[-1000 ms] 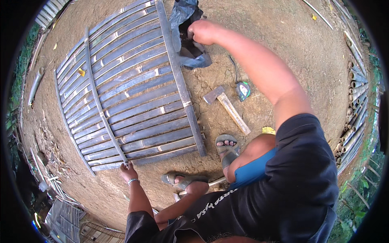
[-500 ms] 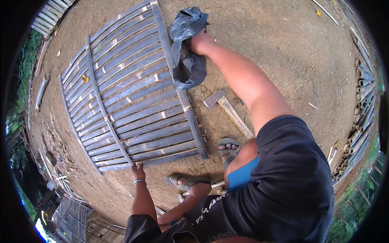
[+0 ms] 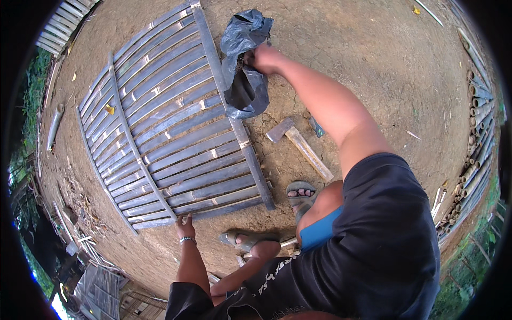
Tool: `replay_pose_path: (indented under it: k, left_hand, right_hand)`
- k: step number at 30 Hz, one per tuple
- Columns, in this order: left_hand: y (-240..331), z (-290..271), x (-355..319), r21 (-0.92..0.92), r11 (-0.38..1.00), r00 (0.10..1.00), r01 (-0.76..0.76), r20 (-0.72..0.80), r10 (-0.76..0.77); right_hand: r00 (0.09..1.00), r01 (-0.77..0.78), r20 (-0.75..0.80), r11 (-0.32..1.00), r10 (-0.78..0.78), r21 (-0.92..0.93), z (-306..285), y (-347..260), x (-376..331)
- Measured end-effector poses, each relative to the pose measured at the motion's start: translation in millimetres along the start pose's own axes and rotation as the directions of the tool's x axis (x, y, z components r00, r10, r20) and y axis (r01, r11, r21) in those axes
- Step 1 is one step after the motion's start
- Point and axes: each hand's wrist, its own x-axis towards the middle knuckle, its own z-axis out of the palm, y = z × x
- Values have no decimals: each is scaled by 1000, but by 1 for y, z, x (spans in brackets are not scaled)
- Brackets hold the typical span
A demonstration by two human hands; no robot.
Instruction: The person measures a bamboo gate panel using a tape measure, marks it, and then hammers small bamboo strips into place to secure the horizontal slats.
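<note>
A panel of dark bamboo slats lies on the ground before me, with crosspieces running over the slats. My left hand, a bracelet at its wrist, grips the panel's near edge by the end of a crosspiece. At the panel's right side, my right hand is closed on a crumpled black plastic bag. The bag hangs partly over the panel's edge piece, and my right fingertips are hidden in its folds. An axe with a wooden handle lies on the dirt below my right forearm.
A small dark object lies beside the axe. My sandalled feet are close to the panel's near right corner. Bamboo poles are stacked along the right. A loose bamboo piece and scattered sticks lie at the left.
The panel and the bag appear slightly farther left, and the bag's lower part has shifted. My right forearm has moved a little, showing more of the small dark object. Both hands keep their hold.
</note>
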Motion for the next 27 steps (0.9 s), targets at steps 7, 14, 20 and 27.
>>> replay_pose_path:
  k: [7,14,20,27]
  left_hand:
    - [8,0,-2,15,1000,1000,22,20,-23]
    - [-1,3,10,1,1000,999,1,40,-1]
    - [0,3,13,-41,999,1000,9,21,-8]
    - [145,-14,-80,-249,826,823,-506,-427,376]
  right_hand:
    - [995,88,13,955,-96,283,-13,6,-9]
    - [994,111,-29,909,-109,401,-11,-13,-8]
    - [993,113,-59,759,-98,642,-10,-7,-15]
    - [946,308,-279,726,-165,615,-65,-56,-145]
